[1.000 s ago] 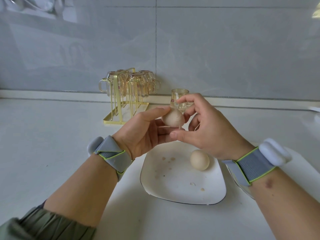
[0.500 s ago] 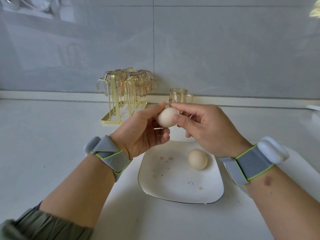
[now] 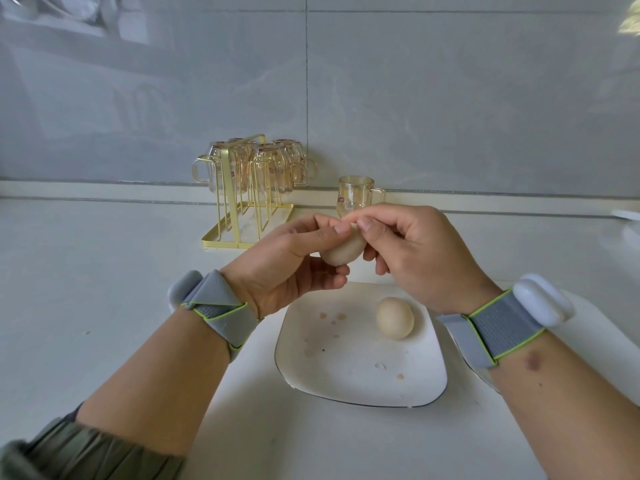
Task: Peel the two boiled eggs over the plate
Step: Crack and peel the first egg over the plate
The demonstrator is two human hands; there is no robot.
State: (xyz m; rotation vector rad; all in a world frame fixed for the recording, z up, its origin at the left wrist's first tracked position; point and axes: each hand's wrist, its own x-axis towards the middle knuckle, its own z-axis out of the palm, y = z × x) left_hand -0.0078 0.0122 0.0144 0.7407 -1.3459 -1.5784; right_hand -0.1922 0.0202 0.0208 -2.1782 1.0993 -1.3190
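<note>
A pale boiled egg (image 3: pixel 341 252) is held above the far edge of the white square plate (image 3: pixel 356 372). My left hand (image 3: pixel 289 261) grips it from the left, thumb on top and fingers curled under. My right hand (image 3: pixel 412 254) pinches at the egg's top end with thumb and forefinger. A second egg (image 3: pixel 394 317), still in its shell, lies on the plate's far right part. Small brownish shell bits (image 3: pixel 332 318) are scattered on the plate.
A gold wire rack (image 3: pixel 242 202) with several amber glass cups stands at the back by the grey tiled wall. One single glass cup (image 3: pixel 355 197) stands just behind my hands. A second white dish (image 3: pixel 609 327) lies under my right wrist.
Both hands have sunk a little toward the plate. My left thumb has closed over the egg, and my right thumb and forefinger have shifted to pinch its top end.
</note>
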